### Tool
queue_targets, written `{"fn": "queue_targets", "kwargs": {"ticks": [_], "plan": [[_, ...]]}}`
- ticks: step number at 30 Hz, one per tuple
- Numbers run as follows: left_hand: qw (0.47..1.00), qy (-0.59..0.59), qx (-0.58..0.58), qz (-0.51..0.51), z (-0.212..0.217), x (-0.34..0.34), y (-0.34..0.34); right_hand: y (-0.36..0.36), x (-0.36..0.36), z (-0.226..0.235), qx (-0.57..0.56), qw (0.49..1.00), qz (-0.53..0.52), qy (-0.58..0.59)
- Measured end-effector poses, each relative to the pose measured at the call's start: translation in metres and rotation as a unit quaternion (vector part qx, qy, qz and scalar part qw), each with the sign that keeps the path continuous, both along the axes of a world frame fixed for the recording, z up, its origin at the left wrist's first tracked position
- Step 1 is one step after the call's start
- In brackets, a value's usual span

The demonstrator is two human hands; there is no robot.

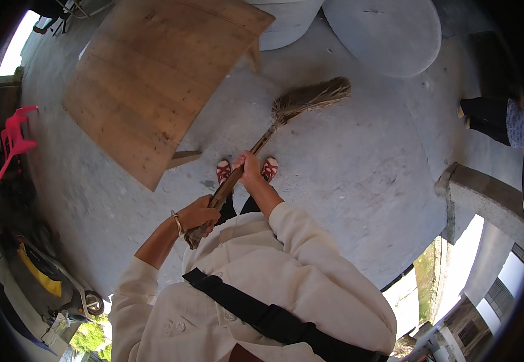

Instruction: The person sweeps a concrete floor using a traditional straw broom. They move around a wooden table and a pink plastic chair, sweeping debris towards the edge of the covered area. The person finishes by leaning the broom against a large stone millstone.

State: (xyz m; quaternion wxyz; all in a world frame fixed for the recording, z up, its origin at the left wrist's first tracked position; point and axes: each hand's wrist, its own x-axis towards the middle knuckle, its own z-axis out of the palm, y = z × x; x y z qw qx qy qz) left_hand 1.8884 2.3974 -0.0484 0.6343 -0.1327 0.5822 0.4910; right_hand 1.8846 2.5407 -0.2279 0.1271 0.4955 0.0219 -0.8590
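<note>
A straw broom (310, 99) slants across the space in front of me, its wooden handle running from near my waist up to the right. My left hand (198, 214), with a bracelet at the wrist, is wrapped round the handle close to its upper end. Farther along the handle, my right hand (248, 168) grips it above my feet. The bristle head spreads to the right, over or on the grey concrete floor (358, 157); whether it touches cannot be made out.
A wooden table (159, 72) stands at the front left. Round pale tabletops (383, 33) are at the far side. A pink plastic chair (14, 145) and a scooter (51, 277) are at the left. Another person's legs (485, 117) and a low concrete ledge (485, 193) show at the right.
</note>
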Motion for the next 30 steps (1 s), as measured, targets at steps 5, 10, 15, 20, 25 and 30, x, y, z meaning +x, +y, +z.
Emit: {"fn": "queue_targets", "kwargs": {"ticks": [5, 10, 15, 20, 25, 30], "plan": [[0.996, -0.041, -0.05, -0.061, -0.002, -0.011, 0.034, 0.01, 0.004, -0.047, -0.019, 1.0, -0.022, 0.009], [0.992, -0.099, -0.012, -0.074, -0.029, -0.013, 0.04, 0.039, 0.011, -0.053, 0.046, 0.997, -0.054, -0.034], [0.997, -0.072, 0.016, 0.008, 0.0, -0.012, 0.015, 0.022, -0.001, -0.027, 0.124, 0.99, 0.002, -0.066], [0.999, -0.015, -0.023, -0.033, 0.039, -0.017, 0.033, 0.01, -0.014, -0.016, 0.013, 1.0, -0.005, 0.005], [0.991, -0.114, -0.06, -0.032, 0.02, -0.023, 0.103, 0.048, -0.014, -0.034, -0.047, 0.995, -0.06, 0.065], [0.976, -0.155, -0.038, -0.146, 0.006, 0.001, 0.15, 0.107, 0.05, -0.027, 0.016, 0.987, -0.16, 0.002]]}}
